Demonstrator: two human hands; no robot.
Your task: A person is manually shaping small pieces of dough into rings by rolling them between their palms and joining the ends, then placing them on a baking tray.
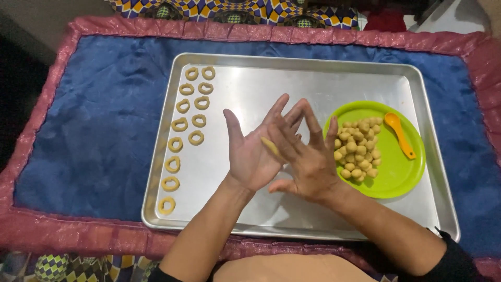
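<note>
A small dough piece (pixel 270 146) lies pressed between the flat left hand (pixel 251 156) and right hand (pixel 308 159), each grip spread wide, above the metal tray (pixel 292 89); it looks soft, light, easily squashed, best handled gently with fingertips

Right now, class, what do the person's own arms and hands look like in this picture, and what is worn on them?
Both hands are bare: the left hand and right hand show no gloves, rings or watch. The forearms are uncovered, with dark sleeves pushed up near the elbows. No markings show.
</note>
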